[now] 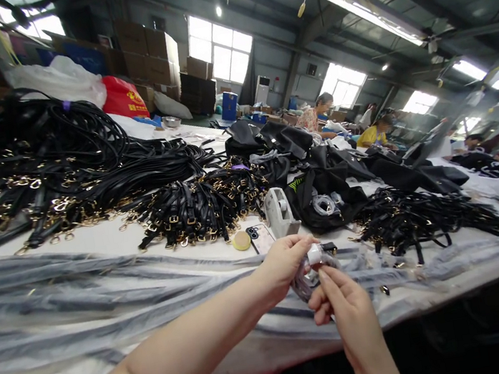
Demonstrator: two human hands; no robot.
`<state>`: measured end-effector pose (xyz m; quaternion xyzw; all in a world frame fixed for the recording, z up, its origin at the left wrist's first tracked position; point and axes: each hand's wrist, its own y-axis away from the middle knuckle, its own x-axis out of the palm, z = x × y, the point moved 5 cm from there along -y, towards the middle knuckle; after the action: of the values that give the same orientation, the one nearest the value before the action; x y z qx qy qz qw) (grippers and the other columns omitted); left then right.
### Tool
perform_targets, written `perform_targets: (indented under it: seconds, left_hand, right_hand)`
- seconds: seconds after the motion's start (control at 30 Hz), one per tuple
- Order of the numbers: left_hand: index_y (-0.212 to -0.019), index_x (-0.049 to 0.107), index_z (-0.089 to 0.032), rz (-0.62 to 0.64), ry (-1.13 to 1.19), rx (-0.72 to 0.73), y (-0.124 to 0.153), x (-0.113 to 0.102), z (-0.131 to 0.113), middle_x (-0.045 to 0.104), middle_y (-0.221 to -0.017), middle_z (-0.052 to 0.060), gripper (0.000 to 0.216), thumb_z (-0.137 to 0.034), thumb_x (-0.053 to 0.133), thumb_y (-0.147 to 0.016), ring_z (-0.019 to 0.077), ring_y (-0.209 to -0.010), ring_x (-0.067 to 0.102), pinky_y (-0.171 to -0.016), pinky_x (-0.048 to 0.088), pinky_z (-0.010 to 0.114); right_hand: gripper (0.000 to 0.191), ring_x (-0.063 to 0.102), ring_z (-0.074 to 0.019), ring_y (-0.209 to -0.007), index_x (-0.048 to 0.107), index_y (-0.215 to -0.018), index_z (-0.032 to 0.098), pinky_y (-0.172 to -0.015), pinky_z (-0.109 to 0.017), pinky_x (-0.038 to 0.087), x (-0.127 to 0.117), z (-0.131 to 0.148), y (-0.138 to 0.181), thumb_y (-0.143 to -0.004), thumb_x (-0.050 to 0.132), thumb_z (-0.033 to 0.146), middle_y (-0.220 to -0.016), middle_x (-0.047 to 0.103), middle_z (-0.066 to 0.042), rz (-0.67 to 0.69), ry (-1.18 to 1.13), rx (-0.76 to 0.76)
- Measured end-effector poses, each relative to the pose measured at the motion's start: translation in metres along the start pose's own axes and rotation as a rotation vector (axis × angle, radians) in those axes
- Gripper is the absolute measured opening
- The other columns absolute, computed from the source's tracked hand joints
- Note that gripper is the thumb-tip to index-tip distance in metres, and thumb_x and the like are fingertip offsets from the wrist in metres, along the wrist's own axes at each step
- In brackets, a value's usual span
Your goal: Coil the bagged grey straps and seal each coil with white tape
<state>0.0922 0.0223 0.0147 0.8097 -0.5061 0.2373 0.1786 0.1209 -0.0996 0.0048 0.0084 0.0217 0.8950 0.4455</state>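
Note:
Near the table's front edge, my left hand (pixel 287 263) is closed on a coiled strap (pixel 302 286) wrapped in clear plastic. From the lower right, the bent fingers of my right hand (pixel 343 298) pinch at the same coil, where a small white piece (pixel 314 254) shows. A black strap end with a buckle (pixel 329 246) sticks out behind it. Just beyond the hands stand a grey tape dispenser (pixel 281 213), a phone (pixel 263 239) and a yellow round roll (pixel 241 240). Plastic-sleeved straps (pixel 106 298) lie lengthwise under my left forearm.
Heaped black straps with gold clasps (pixel 62 172) cover the left side; a bundle of buckled straps (pixel 187 212) lies mid-table. Black bags (pixel 325 187) hold another wrapped coil (pixel 324 204). More straps (pixel 425 219) are piled at right. Co-workers (pixel 314 116) sit farther back.

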Motion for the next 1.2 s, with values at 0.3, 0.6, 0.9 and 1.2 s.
perform_targets:
  seconds: [0.3,0.6,0.9,1.2]
  left_hand:
    - [-0.085,0.065,-0.012,0.001,0.0,-0.016,0.002,0.002,0.004,0.056,-0.061,-0.003,0.053,-0.058,0.08,-0.062,0.004,-0.046,0.043,-0.044,0.031,0.016]
    - [-0.084,0.066,-0.012,0.01,-0.133,0.056,0.005,0.005,0.005,0.06,-0.067,-0.001,0.051,-0.057,0.079,-0.064,0.0055,-0.05,0.047,-0.05,0.036,0.019]
    - [-0.085,0.068,-0.013,-0.024,-0.159,0.062,0.005,0.006,0.004,0.057,-0.061,-0.003,0.051,-0.057,0.08,-0.063,0.0064,-0.05,0.044,-0.049,0.033,0.02]
    - [-0.084,0.074,-0.01,-0.062,-0.187,0.062,0.005,0.004,0.002,0.065,-0.07,0.002,0.053,-0.056,0.082,-0.059,0.0085,-0.061,0.05,-0.059,0.039,0.021]
  right_hand:
    - [0.052,0.043,-0.0048,-0.032,0.066,-0.099,0.013,-0.034,-0.012,0.031,-0.004,-0.005,-0.005,-0.066,0.084,0.048,-0.047,0.059,0.004,-0.045,-0.19,0.018]
    - [0.04,0.039,-0.0036,-0.036,0.067,-0.083,0.014,-0.035,-0.011,0.029,-0.009,-0.009,-0.007,-0.061,0.087,0.042,-0.045,0.055,0.005,-0.08,-0.297,0.012]
    - [0.038,0.043,-0.0042,-0.039,0.061,-0.066,0.015,-0.038,-0.013,0.032,-0.006,-0.003,0.002,-0.076,0.076,0.048,-0.048,0.055,0.003,-0.004,-0.308,-0.012]
    - [0.041,0.033,-0.0009,-0.035,0.068,-0.08,0.014,-0.036,-0.011,0.021,-0.009,-0.009,0.002,-0.06,0.089,0.044,-0.042,0.048,0.007,0.025,-0.354,0.117]
